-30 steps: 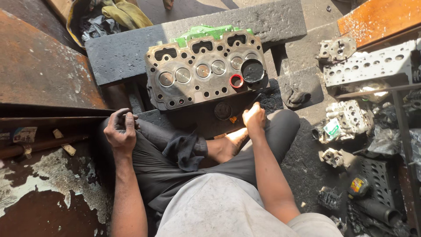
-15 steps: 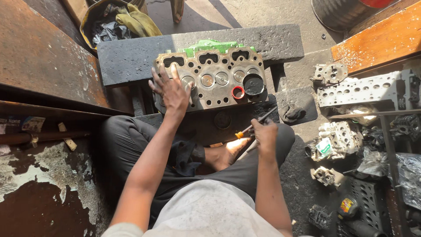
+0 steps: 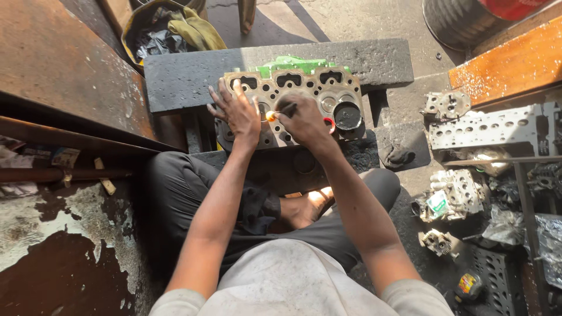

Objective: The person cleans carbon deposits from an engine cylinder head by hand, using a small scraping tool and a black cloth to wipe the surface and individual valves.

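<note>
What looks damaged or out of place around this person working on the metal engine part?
The surface at lower left is badly worn, its pale coating flaked off in patches over rusty brown. Small engine parts lie scattered on the ground at right. The cylinder head itself sits propped against a dark block, grimy and stained.

Person sits cross-legged w/ a rusty cylinder head [image 3: 304,96] propped vs a dark stone block [image 3: 193,76]. Left hand [image 3: 237,111] lies flat on the head's face; right hand [image 3: 301,120] pinches a thin tool w/ an orange handle [image 3: 271,115] just beside it. More engine parts [image 3: 492,126] lie on the floor at right, yellow gloves [image 3: 196,29] behind the block.
</note>
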